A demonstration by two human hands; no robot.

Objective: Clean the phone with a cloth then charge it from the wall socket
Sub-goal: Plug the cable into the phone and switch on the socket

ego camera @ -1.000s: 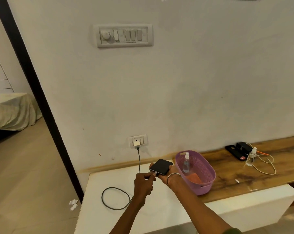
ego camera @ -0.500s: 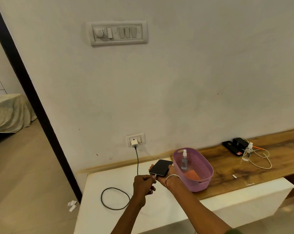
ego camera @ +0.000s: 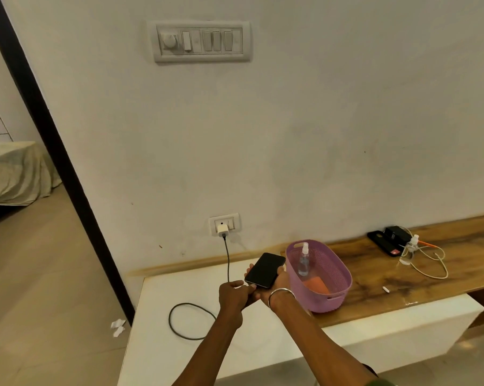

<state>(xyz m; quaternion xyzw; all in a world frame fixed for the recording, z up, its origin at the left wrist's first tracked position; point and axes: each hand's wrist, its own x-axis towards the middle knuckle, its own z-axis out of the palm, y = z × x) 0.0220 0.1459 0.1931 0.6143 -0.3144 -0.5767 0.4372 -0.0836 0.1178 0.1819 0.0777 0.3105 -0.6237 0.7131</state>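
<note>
The phone [ego camera: 264, 270] has a glossy black glass face. The basket [ego camera: 336, 280] is matt purple plastic with a woven texture, and the spray bottle [ego camera: 303, 261] inside it is clear plastic. The bench [ego camera: 457, 263] top is varnished, grainy wood toward its right end, smooth white at its left corner. A shiny metal bangle [ego camera: 281, 295] circles 1 wrist.

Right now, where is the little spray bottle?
In the head view, the spray bottle stands upright inside the purple basket on the wooden shelf, just right of the phone, with an orange cloth lying beside it.
</note>
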